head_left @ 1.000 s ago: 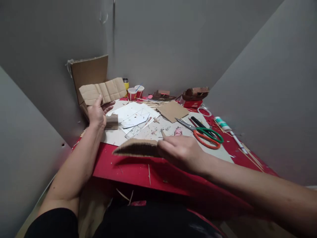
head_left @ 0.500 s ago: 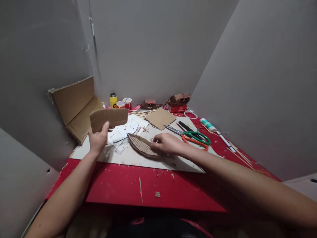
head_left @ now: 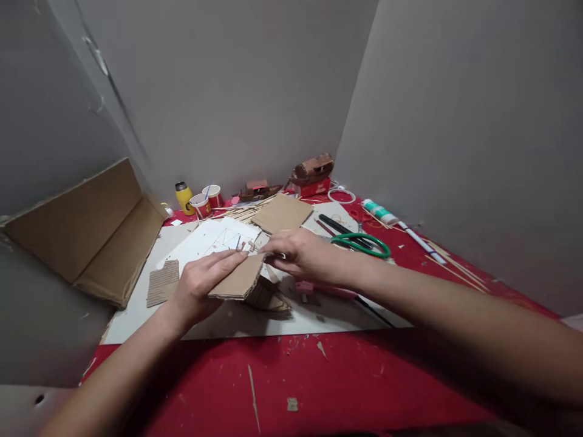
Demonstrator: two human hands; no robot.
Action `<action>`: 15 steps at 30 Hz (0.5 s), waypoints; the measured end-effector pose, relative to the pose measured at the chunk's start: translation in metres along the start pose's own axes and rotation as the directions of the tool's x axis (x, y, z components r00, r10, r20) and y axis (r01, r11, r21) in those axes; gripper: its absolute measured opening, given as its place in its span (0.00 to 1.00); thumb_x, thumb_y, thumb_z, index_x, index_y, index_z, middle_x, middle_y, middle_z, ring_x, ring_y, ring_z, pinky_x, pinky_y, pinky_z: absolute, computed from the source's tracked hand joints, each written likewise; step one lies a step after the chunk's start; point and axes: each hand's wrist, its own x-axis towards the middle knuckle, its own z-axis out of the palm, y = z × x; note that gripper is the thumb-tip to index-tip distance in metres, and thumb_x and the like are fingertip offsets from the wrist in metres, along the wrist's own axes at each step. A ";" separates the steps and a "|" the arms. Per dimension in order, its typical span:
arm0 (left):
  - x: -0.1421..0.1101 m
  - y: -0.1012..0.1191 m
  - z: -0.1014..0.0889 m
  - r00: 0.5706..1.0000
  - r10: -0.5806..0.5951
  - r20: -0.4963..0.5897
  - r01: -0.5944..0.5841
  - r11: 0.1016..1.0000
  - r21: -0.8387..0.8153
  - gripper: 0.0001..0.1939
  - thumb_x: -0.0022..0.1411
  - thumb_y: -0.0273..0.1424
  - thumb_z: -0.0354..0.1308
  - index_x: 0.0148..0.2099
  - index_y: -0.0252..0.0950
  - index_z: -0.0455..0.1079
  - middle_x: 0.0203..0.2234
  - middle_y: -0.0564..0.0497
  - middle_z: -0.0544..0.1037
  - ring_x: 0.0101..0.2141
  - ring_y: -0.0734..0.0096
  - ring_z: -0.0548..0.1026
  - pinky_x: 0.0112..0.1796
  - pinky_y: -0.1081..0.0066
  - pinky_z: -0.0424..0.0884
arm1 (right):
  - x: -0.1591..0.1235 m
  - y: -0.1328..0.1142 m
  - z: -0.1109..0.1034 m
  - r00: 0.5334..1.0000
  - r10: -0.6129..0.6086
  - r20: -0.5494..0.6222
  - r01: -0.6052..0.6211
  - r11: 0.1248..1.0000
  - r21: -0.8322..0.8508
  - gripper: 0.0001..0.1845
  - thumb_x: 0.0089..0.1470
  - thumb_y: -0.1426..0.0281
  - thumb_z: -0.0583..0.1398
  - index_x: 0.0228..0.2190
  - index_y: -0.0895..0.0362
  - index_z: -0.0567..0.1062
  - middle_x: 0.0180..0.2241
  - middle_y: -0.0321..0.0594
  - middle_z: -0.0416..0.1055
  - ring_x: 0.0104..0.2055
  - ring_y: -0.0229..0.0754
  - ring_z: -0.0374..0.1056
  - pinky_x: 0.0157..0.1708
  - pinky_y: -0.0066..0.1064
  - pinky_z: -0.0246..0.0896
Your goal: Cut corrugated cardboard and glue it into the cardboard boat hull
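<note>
My left hand (head_left: 203, 284) is closed on a bent piece of cardboard (head_left: 240, 278), its fingers lying across the top. My right hand (head_left: 300, 255) pinches the same cardboard at its far right corner. Below the piece, a small cardboard boat hull (head_left: 268, 298) with a pointed end lies on the white board (head_left: 214, 326). The cardboard hides much of the hull, so I cannot tell whether the two touch. Under my right wrist is a pink tool (head_left: 305, 287), partly covered. Green-handled scissors (head_left: 364, 244) lie beyond my right forearm.
An open cardboard box (head_left: 100, 224) stands at the left, near a corrugated scrap (head_left: 163, 283). Flat cardboard (head_left: 282, 212), thin sticks (head_left: 246, 211), a yellow bottle (head_left: 184, 199), paper cups (head_left: 201, 206) and a brown model boat (head_left: 313, 170) are farther back. A green-white tube (head_left: 380, 212) lies right.
The cardboard in my left hand has come down and right over the hull. My right hand has moved from the hull to that cardboard. The view has shifted, and the hull's position has changed.
</note>
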 end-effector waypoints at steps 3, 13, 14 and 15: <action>-0.003 0.000 -0.004 0.998 -0.058 0.000 0.058 0.996 0.067 0.27 0.54 0.19 0.58 0.57 0.31 0.66 0.49 0.35 0.76 0.49 0.58 0.75 0.47 0.63 0.73 | -0.003 0.009 0.009 0.997 0.082 0.015 -0.082 0.996 0.035 0.09 0.55 0.78 0.58 0.33 0.60 0.79 0.29 0.42 0.76 0.31 0.38 0.70 0.32 0.28 0.63; -0.019 -0.002 0.003 0.975 0.215 -0.063 -0.180 0.921 0.346 0.17 0.55 0.17 0.61 0.48 0.26 0.72 0.33 0.42 0.75 0.30 0.67 0.71 0.29 0.67 0.70 | 0.006 -0.005 0.030 0.925 0.378 0.027 -0.370 0.886 0.279 0.10 0.46 0.82 0.60 0.32 0.62 0.79 0.27 0.40 0.78 0.28 0.37 0.71 0.30 0.25 0.62; -0.021 -0.004 0.006 0.971 0.240 -0.019 -0.219 0.913 0.345 0.16 0.56 0.17 0.59 0.49 0.24 0.72 0.34 0.41 0.75 0.31 0.66 0.71 0.29 0.66 0.70 | 0.006 -0.005 0.032 0.917 0.396 0.046 -0.392 0.877 0.277 0.10 0.46 0.82 0.60 0.31 0.62 0.80 0.27 0.40 0.78 0.28 0.37 0.71 0.29 0.25 0.61; -0.023 -0.007 0.009 0.965 0.262 0.018 -0.252 0.905 0.342 0.15 0.57 0.18 0.58 0.49 0.22 0.71 0.34 0.40 0.75 0.32 0.66 0.71 0.30 0.66 0.71 | 0.006 -0.004 0.034 0.911 0.407 0.064 -0.409 0.872 0.268 0.10 0.46 0.82 0.60 0.30 0.62 0.80 0.26 0.40 0.78 0.27 0.37 0.71 0.29 0.25 0.61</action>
